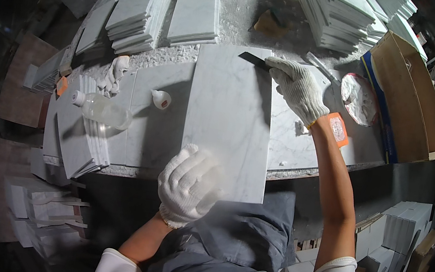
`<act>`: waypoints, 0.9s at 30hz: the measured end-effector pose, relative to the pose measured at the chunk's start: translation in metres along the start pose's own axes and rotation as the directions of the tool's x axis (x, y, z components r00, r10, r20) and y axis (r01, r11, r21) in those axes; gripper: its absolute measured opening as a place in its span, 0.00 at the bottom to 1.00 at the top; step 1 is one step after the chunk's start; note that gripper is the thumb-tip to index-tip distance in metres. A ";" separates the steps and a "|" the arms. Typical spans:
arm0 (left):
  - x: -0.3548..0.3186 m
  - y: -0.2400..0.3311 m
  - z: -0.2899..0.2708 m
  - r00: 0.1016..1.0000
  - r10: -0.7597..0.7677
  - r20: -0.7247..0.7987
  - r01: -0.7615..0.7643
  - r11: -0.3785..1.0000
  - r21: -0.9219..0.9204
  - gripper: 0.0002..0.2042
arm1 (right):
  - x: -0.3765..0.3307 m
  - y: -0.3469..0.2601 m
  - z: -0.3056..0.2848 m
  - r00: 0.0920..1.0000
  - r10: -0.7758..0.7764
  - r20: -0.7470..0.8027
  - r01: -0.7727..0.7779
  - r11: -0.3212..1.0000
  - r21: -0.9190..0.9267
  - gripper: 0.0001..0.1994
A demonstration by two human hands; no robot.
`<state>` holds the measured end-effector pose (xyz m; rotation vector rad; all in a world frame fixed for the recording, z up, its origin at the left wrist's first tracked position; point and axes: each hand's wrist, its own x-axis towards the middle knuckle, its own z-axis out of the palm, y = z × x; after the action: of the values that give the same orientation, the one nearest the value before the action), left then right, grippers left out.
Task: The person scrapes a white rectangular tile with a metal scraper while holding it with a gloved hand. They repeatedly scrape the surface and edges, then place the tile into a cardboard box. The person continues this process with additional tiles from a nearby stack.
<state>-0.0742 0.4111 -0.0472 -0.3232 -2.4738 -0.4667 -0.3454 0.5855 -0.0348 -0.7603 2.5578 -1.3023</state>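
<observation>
A long white marble tile (228, 104) with faint grey veins lies in front of me, its near end jutting past the bench edge toward my lap. My right hand (297, 89), in a white knit glove, grips a dark, flat, blade-like strip (252, 59) over the tile's far right part. At the tile's near left edge is my gloved left hand (189, 185), its fingers curled closed. What those fingers hold, if anything, is hidden, and a pale haze blurs the area beside them.
Left of the tile are a clear plastic bottle (101, 111), a small white squeeze bottle (161, 99) and a crumpled cloth (113, 74). Rightward sit an orange block (337, 129), a bowl of white paste (358, 99) and a cardboard box (408, 101). Stacked tiles (137, 13) stand farther back.
</observation>
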 end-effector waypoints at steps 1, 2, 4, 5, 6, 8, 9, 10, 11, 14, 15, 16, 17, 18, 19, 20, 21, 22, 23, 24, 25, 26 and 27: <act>-0.001 0.000 0.000 1.000 0.008 -0.005 -0.008 1.000 0.016 0.19 | -0.008 0.001 0.001 0.999 -0.032 0.035 0.031 0.999 0.033 0.16; -0.001 0.001 -0.001 1.000 -0.001 -0.011 0.001 1.000 0.018 0.20 | -0.019 0.001 0.002 0.996 -0.068 0.065 0.064 0.996 0.068 0.16; 0.000 0.001 -0.002 1.000 -0.005 -0.012 0.005 1.000 0.025 0.20 | -0.060 0.006 -0.010 0.943 -0.258 0.211 0.228 0.961 0.158 0.18; 0.000 0.001 -0.003 1.000 -0.002 -0.011 0.003 1.000 0.026 0.20 | -0.074 0.009 -0.006 0.883 -0.431 0.184 0.445 0.894 -0.041 0.18; 0.001 0.000 -0.002 1.000 -0.003 0.004 0.003 1.000 0.019 0.20 | -0.103 0.012 -0.022 0.929 -0.256 0.269 0.247 0.967 0.066 0.18; 0.001 -0.001 -0.001 1.000 0.021 -0.020 -0.021 1.000 0.002 0.17 | -0.138 0.023 -0.029 0.961 -0.197 0.196 0.172 0.975 0.138 0.16; 0.001 -0.001 -0.001 1.000 0.023 -0.018 -0.023 1.000 -0.001 0.15 | -0.159 0.029 -0.033 0.986 -0.025 0.165 -0.036 0.934 0.355 0.16; 0.001 -0.001 -0.001 1.000 0.025 -0.012 -0.025 1.000 0.001 0.14 | -0.180 0.036 -0.037 0.959 0.220 0.181 -0.279 0.851 0.445 0.16; 0.002 -0.001 -0.002 1.000 0.008 -0.013 -0.008 0.999 -0.037 0.14 | -0.199 0.044 -0.036 0.925 0.355 0.136 -0.371 0.762 0.530 0.18; 0.007 0.001 -0.010 0.997 0.001 0.072 0.005 0.996 -0.087 0.17 | -0.251 0.068 -0.007 0.898 0.436 0.050 -0.298 0.520 0.800 0.24; 0.011 0.001 -0.014 0.996 -0.004 0.084 0.015 0.992 -0.128 0.16 | -0.268 0.073 0.002 0.862 0.502 0.076 -0.338 0.456 0.824 0.26; 0.015 0.000 -0.020 0.993 -0.014 0.120 0.035 0.984 -0.172 0.15 | -0.283 0.076 0.010 0.829 0.549 0.104 -0.357 0.379 0.854 0.27; 0.021 0.000 -0.025 0.990 -0.004 0.143 0.037 0.974 -0.223 0.14 | -0.293 0.079 0.018 0.855 0.513 0.074 -0.296 0.366 0.882 0.26; 0.028 -0.001 -0.030 0.984 0.003 0.180 0.047 0.961 -0.273 0.14 | -0.300 0.080 0.025 0.857 0.512 0.061 -0.277 0.356 0.893 0.24; 0.037 -0.003 -0.034 0.979 0.032 0.203 0.038 0.943 -0.332 0.14 | -0.303 0.081 0.030 0.819 0.570 0.064 -0.308 0.344 0.887 0.23; 0.047 -0.005 -0.037 0.972 0.043 0.231 0.055 0.914 -0.402 0.13 | -0.303 0.081 0.032 0.793 0.607 0.054 -0.317 0.335 0.887 0.22; 0.057 -0.003 -0.037 0.968 0.082 0.236 0.007 0.935 -0.354 0.12 | -0.300 0.080 0.032 0.767 0.637 0.077 -0.330 0.289 0.899 0.21; 0.067 0.000 -0.037 0.963 0.100 0.250 -0.017 0.949 -0.315 0.11 | -0.295 0.079 0.031 0.802 0.593 0.066 -0.296 0.300 0.907 0.23; 0.080 0.001 -0.033 0.962 0.146 0.231 -0.066 0.945 -0.321 0.10 | -0.288 0.078 0.029 0.828 0.559 0.045 -0.272 0.330 0.904 0.23; 0.092 0.003 -0.029 0.957 0.190 0.218 -0.112 0.939 -0.326 0.10 | -0.281 0.077 0.027 0.852 0.524 0.014 -0.232 0.353 0.906 0.24; 0.106 0.004 -0.020 0.927 0.319 0.197 -0.237 0.905 -0.353 0.09 | -0.276 0.075 0.026 0.833 0.553 0.028 -0.240 0.314 0.919 0.25; 0.119 0.007 -0.009 0.912 0.324 0.250 -0.226 0.909 -0.351 0.09 | -0.272 0.074 0.023 0.831 0.556 0.027 -0.209 0.267 0.941 0.26; 0.130 0.012 0.001 0.893 0.332 0.305 -0.220 0.912 -0.347 0.09 | -0.269 0.073 0.021 0.857 0.515 0.030 -0.162 0.213 0.964 0.27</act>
<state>-0.1742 0.4385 0.0324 -0.9567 -2.6363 -0.7199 -0.1341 0.7442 -0.1261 0.3144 1.3222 -2.4175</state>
